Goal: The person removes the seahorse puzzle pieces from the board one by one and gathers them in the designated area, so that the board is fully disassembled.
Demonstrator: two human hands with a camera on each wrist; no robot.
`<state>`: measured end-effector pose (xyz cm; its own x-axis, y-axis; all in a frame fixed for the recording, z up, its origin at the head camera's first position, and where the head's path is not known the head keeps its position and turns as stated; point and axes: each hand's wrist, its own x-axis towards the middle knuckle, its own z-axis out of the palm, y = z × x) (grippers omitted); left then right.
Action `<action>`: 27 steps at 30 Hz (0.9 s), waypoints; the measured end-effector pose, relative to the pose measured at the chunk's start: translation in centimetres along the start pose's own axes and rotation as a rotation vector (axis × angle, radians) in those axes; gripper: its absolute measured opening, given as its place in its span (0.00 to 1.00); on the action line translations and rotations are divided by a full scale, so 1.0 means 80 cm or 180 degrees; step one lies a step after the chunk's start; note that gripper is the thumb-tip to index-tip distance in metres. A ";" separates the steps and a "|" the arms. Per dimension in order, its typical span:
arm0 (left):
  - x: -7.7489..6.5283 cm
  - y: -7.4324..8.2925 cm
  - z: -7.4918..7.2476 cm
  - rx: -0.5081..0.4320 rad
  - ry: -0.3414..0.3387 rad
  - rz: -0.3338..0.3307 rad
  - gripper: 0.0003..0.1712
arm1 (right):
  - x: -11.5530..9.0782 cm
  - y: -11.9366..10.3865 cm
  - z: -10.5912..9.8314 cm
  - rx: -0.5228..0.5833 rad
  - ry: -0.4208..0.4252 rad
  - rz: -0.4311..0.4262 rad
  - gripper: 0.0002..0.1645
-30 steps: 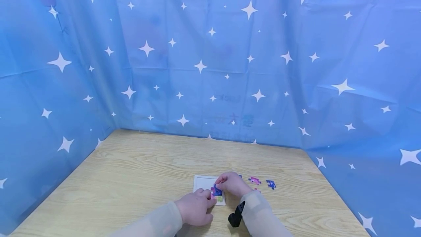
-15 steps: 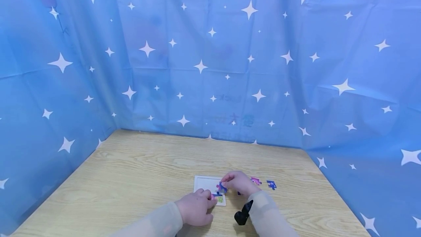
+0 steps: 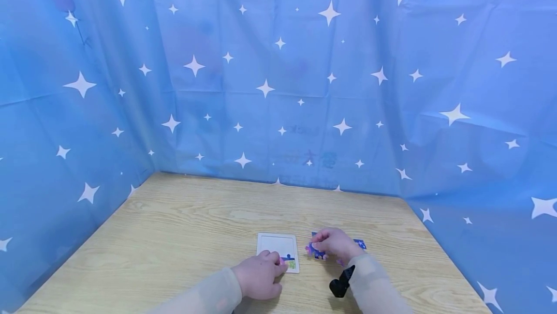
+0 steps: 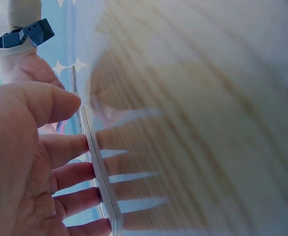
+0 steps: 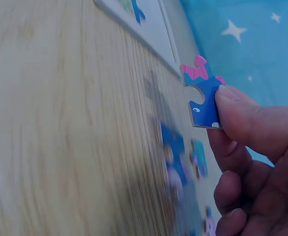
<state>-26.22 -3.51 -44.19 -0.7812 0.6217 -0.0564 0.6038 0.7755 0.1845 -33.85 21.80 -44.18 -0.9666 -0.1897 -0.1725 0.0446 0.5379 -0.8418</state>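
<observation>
A shallow white puzzle tray [image 3: 277,244] lies on the table, with a few pink, blue and green puzzle pieces [image 3: 290,262] fitted at its near right corner. My left hand [image 3: 259,275] rests on the tray's near left side. In the left wrist view, its fingertips [image 4: 87,171] touch the tray's edge. Right of the tray, my right hand [image 3: 337,245] pinches a blue and pink puzzle piece [image 5: 203,101] between thumb and forefinger, raised over the table. The piece carries a small white eye-like mark and faces the right wrist camera.
Under and beyond my right hand lie several loose puzzle pieces, among them a blue one with white marks [image 3: 360,243] and a blue one with a pale part [image 5: 171,152]. The wooden table [image 3: 209,217] ends at a blue star-printed curtain [image 3: 278,111].
My right hand has lifted the blue and pink puzzle piece from the tray and carried it right, toward the loose pieces. My left hand has stayed at the tray's edge.
</observation>
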 end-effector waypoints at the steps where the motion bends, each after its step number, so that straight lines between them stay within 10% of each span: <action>1: 0.000 0.000 0.000 -0.0003 -0.0004 -0.0003 0.32 | -0.002 0.002 -0.004 -0.0024 0.0010 0.0013 0.04; 27: -0.001 0.001 -0.001 0.0003 0.0015 0.0031 0.31 | -0.037 0.074 -0.123 -0.0364 -0.0084 0.0247 0.06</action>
<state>-26.11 -3.54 -44.11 -0.7761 0.6286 -0.0501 0.6115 0.7696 0.1840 -33.19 33.62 -43.60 -0.9543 -0.1647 -0.2494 0.0884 0.6416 -0.7619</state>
